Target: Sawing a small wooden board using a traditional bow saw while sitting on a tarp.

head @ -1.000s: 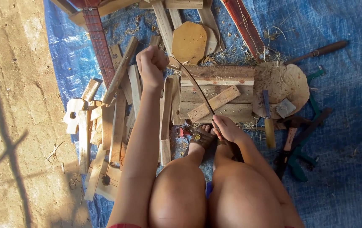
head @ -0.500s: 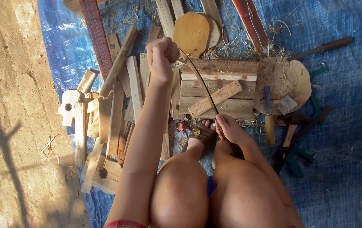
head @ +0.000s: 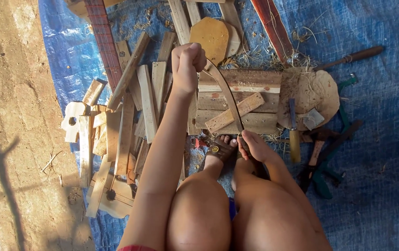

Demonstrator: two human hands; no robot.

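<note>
A thin, curved strip of brown wood (head: pixel 227 95) arcs from the left hand (head: pixel 186 65) down to the right hand (head: pixel 254 146), passing over a low bench of 3 weathered planks (head: pixel 255 81). The left hand is raised at arm's length and curled into a tight fist around the strip's upper end; the right hand sits low beside the sandalled foot (head: pixel 219 149), its fingers wrapped around the lower end, though how firmly they press cannot be told from above. The strip is bowed in a smooth curve between the 2 grips, so it looks light and springy rather than stiff, thin enough to snap if forced too far. Its 2 ends look like the safest places to hold, since the middle carries the bend.

A short pale wooden offcut (head: pixel 234 113) lies slantwise on the planks just under the strip. Right of the bench lies a round flat wooden disc (head: pixel 318 93), with a yellow-handled chisel (head: pixel 293 132) beside it and a long dark-handled tool (head: pixel 350 58) further off. Beyond the bench lies an ochre octagonal board (head: pixel 212 35). To the left a heap of pale wooden slats (head: pixel 125 121) spreads over the blue woven tarpaulin (head: pixel 380 153), which ends at bare earth (head: pixel 13 116).
</note>
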